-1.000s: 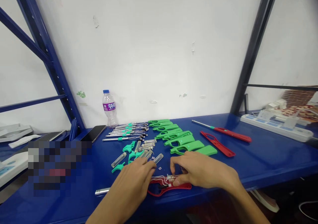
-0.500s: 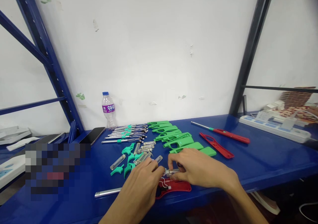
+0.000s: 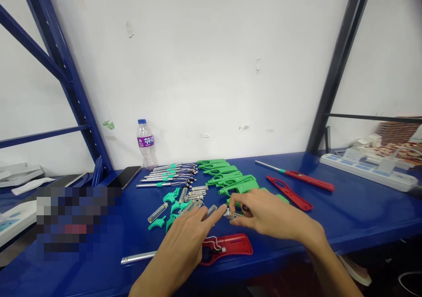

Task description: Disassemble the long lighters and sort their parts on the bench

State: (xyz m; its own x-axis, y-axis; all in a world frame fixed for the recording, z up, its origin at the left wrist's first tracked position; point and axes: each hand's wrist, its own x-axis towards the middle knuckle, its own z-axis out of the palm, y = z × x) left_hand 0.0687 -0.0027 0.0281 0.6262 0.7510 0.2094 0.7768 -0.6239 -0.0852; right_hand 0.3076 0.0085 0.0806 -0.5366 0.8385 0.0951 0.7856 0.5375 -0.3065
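Observation:
My right hand (image 3: pixel 275 213) pinches a small clear lighter fuel tank (image 3: pixel 234 215) between thumb and fingertips, just above the blue table. My left hand (image 3: pixel 186 235) has its index finger stretched toward the tank's white-tipped end, with no object visible in it; its thumb is hidden. Below both hands lies an opened red lighter shell half (image 3: pixel 235 244), with white wires and a dark part inside. A metal lighter tube (image 3: pixel 138 257) sticks out to the left from beneath my left hand. Clear fuel tanks (image 3: pixel 157 212) and teal triggers (image 3: pixel 157 223) lie beyond my left hand.
Metal tubes with wires (image 3: pixel 165 179) lie in a row near a bottle (image 3: pixel 145 143). Green shell halves (image 3: pixel 239 185) are lined up behind my right hand. Right of them are a red lighter (image 3: pixel 310 180), a red shell half (image 3: pixel 290 193) and a power strip (image 3: pixel 369 172). A phone (image 3: pixel 127 177) lies left.
My right hand has lifted the fuel tank up and away from the red shell half. My left hand has shifted slightly left, its index finger now straighter, uncovering more of the shell.

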